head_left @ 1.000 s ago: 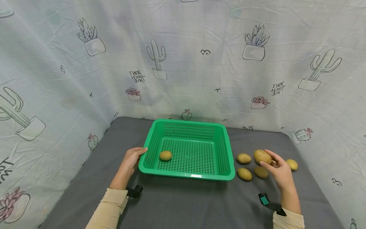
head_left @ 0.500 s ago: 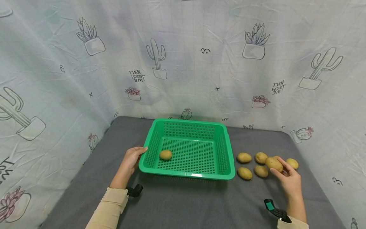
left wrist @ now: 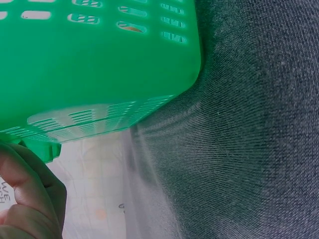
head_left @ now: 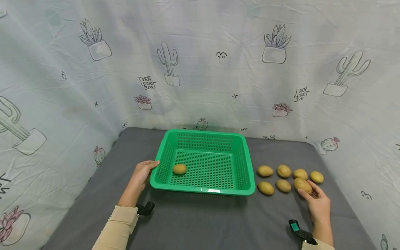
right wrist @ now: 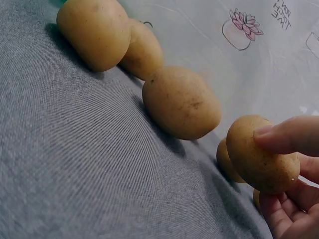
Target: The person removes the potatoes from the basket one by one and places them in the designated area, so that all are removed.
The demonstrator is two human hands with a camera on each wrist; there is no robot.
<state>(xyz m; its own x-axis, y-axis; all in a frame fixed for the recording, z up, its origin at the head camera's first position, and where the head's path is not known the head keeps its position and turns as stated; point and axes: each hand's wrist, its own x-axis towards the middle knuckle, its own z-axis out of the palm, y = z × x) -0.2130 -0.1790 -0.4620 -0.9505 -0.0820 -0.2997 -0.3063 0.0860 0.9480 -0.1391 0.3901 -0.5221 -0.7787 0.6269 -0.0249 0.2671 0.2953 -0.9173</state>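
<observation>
My left hand (head_left: pixel 142 175) grips the left rim of a green slotted plastic basket (head_left: pixel 202 190), thumb on top. In the left wrist view, the curled fingers (left wrist: pixel 31 191) show beside the basket's outer wall (left wrist: pixel 99 64). One potato (head_left: pixel 179 169) lies on the basket floor, toward its left side. On the right, my right hand (head_left: pixel 320 205) pinches a potato (head_left: pixel 302 186) between thumb and fingers. The right wrist view shows this potato (right wrist: pixel 261 154) just above the cloth, in front of another potato (right wrist: pixel 227 160); whether it touches the cloth I cannot tell.
Several potatoes lie in two rows right of the basket, among them a back-left potato (head_left: pixel 265 171), a front-left potato (head_left: pixel 266 188) and a far-right potato (head_left: pixel 317 177). Grey cloth (head_left: pixel 193 222) covers the table. A cactus-print curtain (head_left: pixel 200 69) hangs behind and at both sides.
My right hand has carried its potato rightward and nearer to me, from over the back row to the right end of the front row. The left hand keeps its grip on the basket.
</observation>
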